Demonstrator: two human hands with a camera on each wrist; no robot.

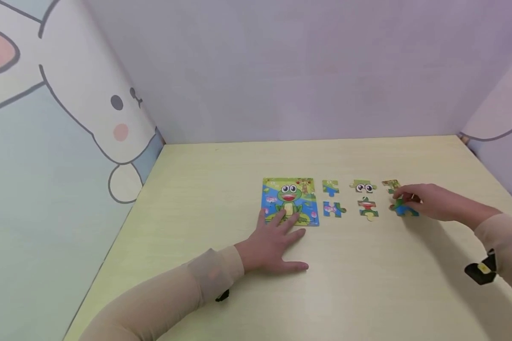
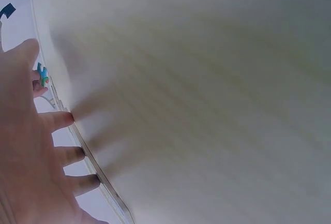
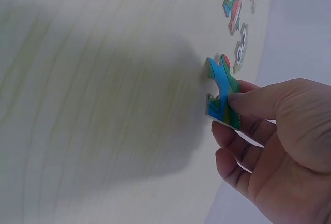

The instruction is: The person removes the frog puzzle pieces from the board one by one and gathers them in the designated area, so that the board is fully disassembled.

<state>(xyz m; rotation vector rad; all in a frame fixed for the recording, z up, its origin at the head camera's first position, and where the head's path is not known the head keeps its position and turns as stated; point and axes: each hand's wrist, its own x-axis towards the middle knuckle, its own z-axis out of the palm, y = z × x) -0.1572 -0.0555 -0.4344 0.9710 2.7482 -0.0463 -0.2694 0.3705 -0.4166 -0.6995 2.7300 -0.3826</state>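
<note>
My left hand (image 1: 275,241) lies with fingers spread, its fingertips on the lower edge of a square frog picture board (image 1: 289,196). At the right, my right hand (image 1: 428,201) pinches a blue and green puzzle piece (image 3: 223,92) between thumb and fingers. Just beyond that hand lies a corner puzzle piece (image 1: 390,184), partly covered by the fingers. Left of it are a puzzle piece with the frog's eyes (image 1: 364,186) and, below that, one with the red mouth (image 1: 368,207). Two more pieces, a green-blue piece (image 1: 330,186) and a pink-flowered piece (image 1: 333,209), sit beside the board.
The pieces lie in two rows on a pale wooden table (image 1: 222,180). A lilac wall (image 1: 290,71) rises along the back edge, and a wall with a rabbit drawing (image 1: 85,94) stands at the left. Dark straps show at both wrists.
</note>
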